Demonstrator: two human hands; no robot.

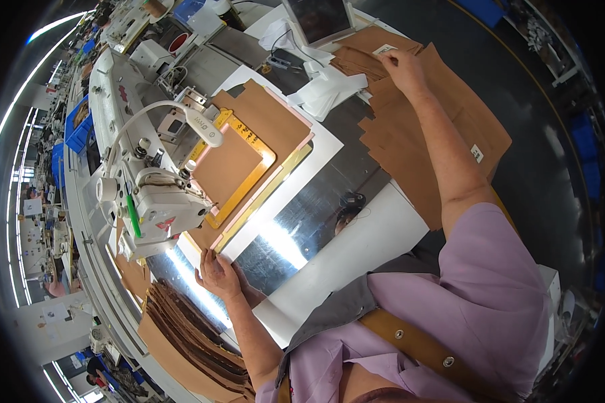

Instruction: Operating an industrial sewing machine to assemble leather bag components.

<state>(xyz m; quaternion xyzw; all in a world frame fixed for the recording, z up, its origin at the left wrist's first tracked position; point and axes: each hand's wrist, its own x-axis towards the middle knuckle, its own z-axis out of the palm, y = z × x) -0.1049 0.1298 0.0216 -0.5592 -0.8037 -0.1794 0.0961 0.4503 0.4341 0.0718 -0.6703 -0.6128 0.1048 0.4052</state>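
Observation:
My left hand rests by the near corner of a flat template with pink and yellow edging, its fingers stretched toward that edge. A brown sheet piece lies in the template under an orange-yellow frame at the sewing machine. At the far right, my right hand is over a stack of brown pieces, fingertips drawn together beside a small white label. Whatever those fingertips hold is too small to make out. Larger brown sheets lie under my right forearm.
A stack of brown pieces stands at the lower left, near my left forearm. White crumpled material and a dark screen are at the back. The machine's curved lamp hangs over the frame. White sheeting covers the near table edge.

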